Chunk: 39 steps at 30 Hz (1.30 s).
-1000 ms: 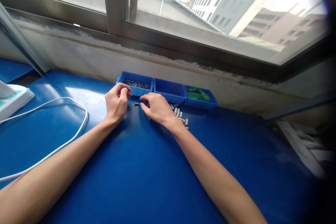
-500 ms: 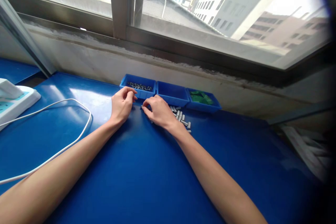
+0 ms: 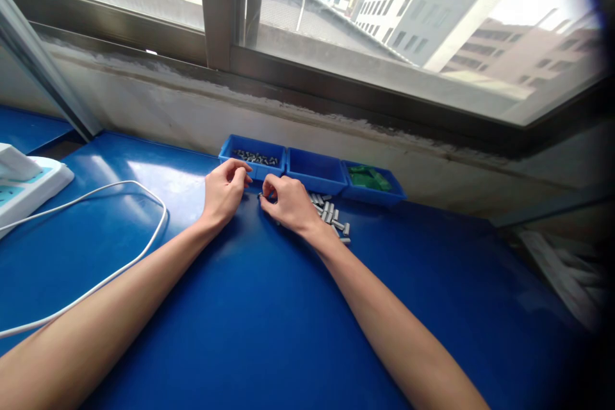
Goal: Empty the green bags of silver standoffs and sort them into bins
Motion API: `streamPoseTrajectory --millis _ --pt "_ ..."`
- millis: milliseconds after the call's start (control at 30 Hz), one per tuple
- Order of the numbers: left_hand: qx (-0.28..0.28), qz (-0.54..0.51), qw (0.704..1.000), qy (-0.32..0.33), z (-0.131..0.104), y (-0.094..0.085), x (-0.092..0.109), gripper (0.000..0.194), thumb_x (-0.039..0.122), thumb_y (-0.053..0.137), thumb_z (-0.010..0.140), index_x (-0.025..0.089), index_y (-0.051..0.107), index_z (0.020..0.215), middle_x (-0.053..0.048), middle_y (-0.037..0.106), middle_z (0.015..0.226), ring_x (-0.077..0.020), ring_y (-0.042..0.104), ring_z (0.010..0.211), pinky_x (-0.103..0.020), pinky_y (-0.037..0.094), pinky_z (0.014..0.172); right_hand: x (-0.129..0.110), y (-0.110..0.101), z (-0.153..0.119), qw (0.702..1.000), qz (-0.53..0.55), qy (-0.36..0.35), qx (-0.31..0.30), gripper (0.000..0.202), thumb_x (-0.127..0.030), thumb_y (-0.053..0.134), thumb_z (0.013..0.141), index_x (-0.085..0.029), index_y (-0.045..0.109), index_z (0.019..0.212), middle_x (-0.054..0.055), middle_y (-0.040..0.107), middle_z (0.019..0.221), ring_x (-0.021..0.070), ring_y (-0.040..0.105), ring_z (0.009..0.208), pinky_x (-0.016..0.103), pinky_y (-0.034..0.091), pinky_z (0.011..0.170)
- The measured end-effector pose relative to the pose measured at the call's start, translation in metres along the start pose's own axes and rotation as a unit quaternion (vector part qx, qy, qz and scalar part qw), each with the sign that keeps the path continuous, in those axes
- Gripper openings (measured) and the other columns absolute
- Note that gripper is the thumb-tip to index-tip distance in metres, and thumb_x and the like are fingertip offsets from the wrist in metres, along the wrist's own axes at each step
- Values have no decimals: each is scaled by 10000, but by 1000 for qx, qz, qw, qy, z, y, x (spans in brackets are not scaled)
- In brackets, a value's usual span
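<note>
My left hand is curled just in front of the left blue bin, which holds many small dark metal parts. Its thumb and fingers are bent close together, and whatever may be between them is too small to tell. My right hand pinches a tiny dark piece between thumb and forefinger, low over the blue table. Beside and partly behind that hand lie several small grey metal blocks. The middle blue bin looks empty. Green pieces lie in the right blue bin.
A white power strip sits at the left edge of the blue table. A white cable loops beside my left forearm. Behind the bins run a low wall and a window frame.
The fingers of my right hand have curled slightly more around the tiny piece. My left hand has hardly moved, and the bins stand where they were.
</note>
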State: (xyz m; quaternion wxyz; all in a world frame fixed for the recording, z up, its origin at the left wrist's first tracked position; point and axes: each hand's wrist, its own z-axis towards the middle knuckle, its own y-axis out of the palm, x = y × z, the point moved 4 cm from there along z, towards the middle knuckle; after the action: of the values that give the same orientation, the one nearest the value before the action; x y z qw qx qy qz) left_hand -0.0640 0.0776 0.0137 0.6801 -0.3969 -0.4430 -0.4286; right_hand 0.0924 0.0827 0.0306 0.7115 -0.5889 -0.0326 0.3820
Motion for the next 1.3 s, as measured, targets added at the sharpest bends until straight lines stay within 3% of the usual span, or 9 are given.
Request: streamPoseTrajectory --millis 133,233,367,467,667,833,967,1133,1300 --pt "-2 0 1000 3 1 1 0 194 273 514 835 191 690 834 5 683 701 -156 627 645 -264 495 650 0 -7 1 998 46 11 28 49 -171 660 784 -210 632 779 -9 706 745 156 644 701 249 429 675" --pt "-7 -1 1000 12 1 2 0 198 268 517 838 188 698 848 5 689 710 -149 625 639 -263 498 658 1 -21 3 993 77 17 91 76 -216 672 814 -212 637 747 -6 714 741 158 654 697 256 457 691" --pt "-37 13 999 26 0 7 -1 203 276 522 849 190 704 866 -3 706 736 -158 654 679 -273 518 692 10 -34 6 980 58 49 186 116 -286 650 884 -218 660 791 19 731 787 175 661 713 286 490 730" --pt "-63 17 997 33 -1 10 -2 206 285 527 858 189 707 882 -6 709 738 -164 670 691 -270 523 676 18 -34 7 978 36 48 202 120 -290 629 913 -213 671 830 35 738 830 187 666 742 302 502 756" --pt "-97 45 993 54 -4 14 0 215 285 529 877 187 720 880 -22 738 790 -176 683 712 -285 533 690 26 -54 7 985 52 40 160 102 -290 657 893 -215 706 844 32 751 811 192 687 732 303 520 735" --pt "-164 132 970 125 -9 21 7 253 252 532 891 210 759 995 -44 779 1022 -210 689 911 -333 534 839 26 -62 6 999 -24 34 -22 128 -149 665 818 -225 759 860 45 771 847 217 710 778 305 507 729" --pt "-206 173 945 188 -13 25 8 333 231 503 911 207 748 1134 -64 761 1129 -248 622 1076 -402 498 993 23 -55 1 982 -147 61 -99 230 -98 652 794 -228 783 932 97 777 926 269 716 835 332 483 724" --pt "-272 212 909 234 -17 31 3 474 174 437 921 164 656 1342 -93 700 1289 -265 539 1189 -438 443 1094 16 -44 -1 966 -217 59 -132 226 -89 615 832 -203 777 943 143 763 941 281 706 822 338 462 709" --pt "-288 230 895 251 -17 32 -1 497 179 395 941 146 623 1381 -99 694 1292 -266 535 1132 -450 446 1071 15 -42 -1 973 -183 47 -129 207 -88 585 863 -191 760 905 135 758 913 272 717 852 310 441 700"
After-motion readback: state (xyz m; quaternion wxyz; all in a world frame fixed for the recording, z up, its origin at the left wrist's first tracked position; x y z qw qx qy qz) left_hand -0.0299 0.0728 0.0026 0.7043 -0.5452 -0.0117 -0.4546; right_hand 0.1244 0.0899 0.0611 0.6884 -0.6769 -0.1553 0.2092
